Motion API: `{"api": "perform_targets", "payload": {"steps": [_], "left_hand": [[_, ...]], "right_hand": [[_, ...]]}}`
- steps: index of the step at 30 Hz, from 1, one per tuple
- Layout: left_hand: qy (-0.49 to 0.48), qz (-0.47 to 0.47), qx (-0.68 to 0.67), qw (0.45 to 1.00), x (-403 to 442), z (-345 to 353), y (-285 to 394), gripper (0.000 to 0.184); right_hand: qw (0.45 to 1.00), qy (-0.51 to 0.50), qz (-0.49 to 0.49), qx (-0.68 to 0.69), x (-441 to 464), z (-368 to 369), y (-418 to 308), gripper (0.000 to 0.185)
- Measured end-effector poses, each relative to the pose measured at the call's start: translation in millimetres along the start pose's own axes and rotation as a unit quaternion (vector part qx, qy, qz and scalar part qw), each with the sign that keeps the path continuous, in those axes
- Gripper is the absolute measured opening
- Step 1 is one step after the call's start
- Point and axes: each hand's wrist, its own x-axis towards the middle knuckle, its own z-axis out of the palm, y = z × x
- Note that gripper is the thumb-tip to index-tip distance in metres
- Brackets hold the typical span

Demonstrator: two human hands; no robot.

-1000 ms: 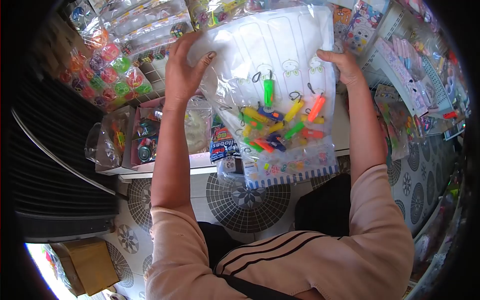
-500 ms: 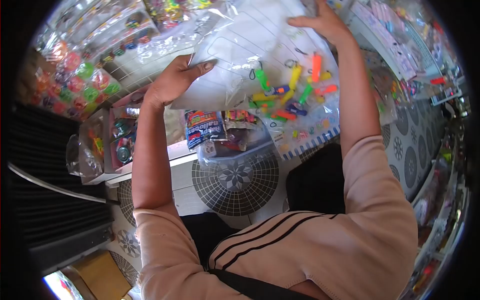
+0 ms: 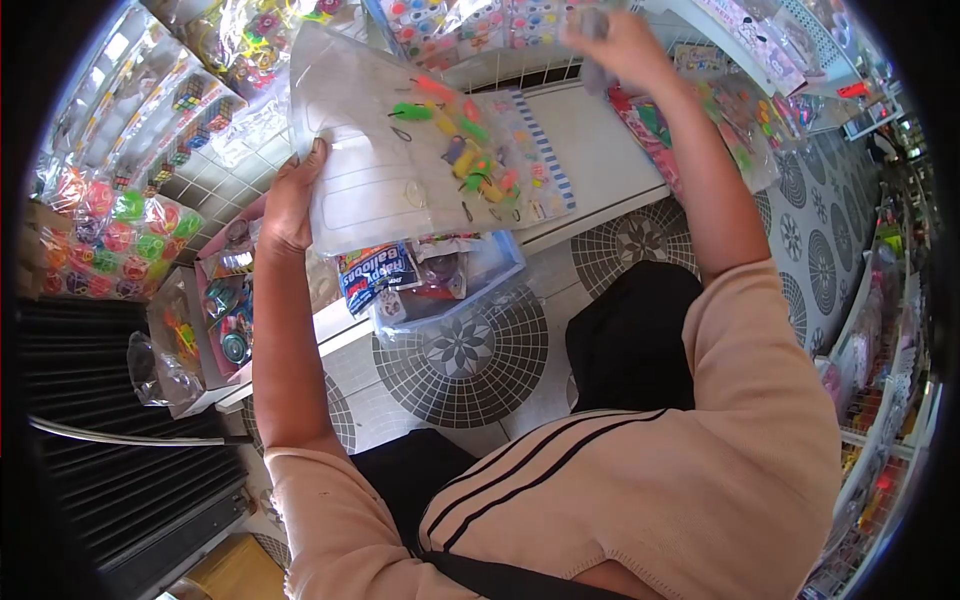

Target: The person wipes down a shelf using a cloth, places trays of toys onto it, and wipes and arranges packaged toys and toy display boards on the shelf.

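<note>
A clear plastic bag (image 3: 365, 200) with a white sheet inside hangs tilted from my left hand (image 3: 293, 195), which pinches its left edge between thumb and fingers. Small bright toys with cord loops (image 3: 455, 145), in green, yellow, orange and purple, lie gathered in the bag's right half. My right hand (image 3: 632, 52) is away from the bag, raised at the upper right over the back of the white ledge. A blurred greyish thing (image 3: 597, 78) shows at its fingers; its kind cannot be made out.
Below the bag, a blue plastic bin (image 3: 455, 305) holds a balloon packet (image 3: 378, 275). A patterned packet with a blue striped edge (image 3: 545, 165) lies on the white ledge (image 3: 600, 145). Other bagged toys (image 3: 735, 125) are at the right, and a box of goods (image 3: 235, 310) at the left.
My right hand has let go of the bag and moved up, with a greyish thing now at its fingers. The bag has swung left and tilted in my left hand.
</note>
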Motion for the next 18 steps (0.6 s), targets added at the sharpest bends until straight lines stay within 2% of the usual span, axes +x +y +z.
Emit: {"api": "perform_targets", "payload": {"steps": [1,2,4,6,8,14,15,18], "left_hand": [[-0.005,-0.013,0.001,1.000,0.4,-0.8,-3.0,0.032],[-0.010,-0.025,0.003,1.000,1.1,-1.3,-5.7,0.032],[-0.005,-0.058,0.006,0.998,5.4,-7.9,-18.1,0.034],[0.005,-0.066,0.011,0.998,6.5,-6.6,-24.0,0.035],[0.015,-0.057,0.014,0.998,2.9,1.9,-30.9,0.037],[-0.071,-0.063,-0.095,0.991,11.9,5.5,-48.5,0.048],[-0.082,-0.060,-0.123,0.987,12.2,12.4,-50.5,0.049],[-0.127,-0.079,-0.195,0.969,13.4,30.4,-59.1,0.056]], "right_hand": [[0.992,-0.082,0.091,-0.021,-16.3,10.0,22.1,0.045],[0.995,-0.052,0.054,-0.059,-28.7,33.3,73.8,0.041],[0.979,-0.052,0.158,0.122,-78.0,74.6,132.5,0.053],[0.912,-0.151,0.340,0.173,-118.5,115.3,183.1,0.057],[0.879,-0.183,0.388,0.206,-149.0,134.6,184.5,0.057],[0.918,-0.208,0.315,0.119,-152.8,153.8,194.4,0.056],[0.904,-0.228,0.327,0.154,-155.1,150.0,196.2,0.057],[0.905,-0.207,0.346,0.136,-168.9,130.6,192.6,0.041]]}}
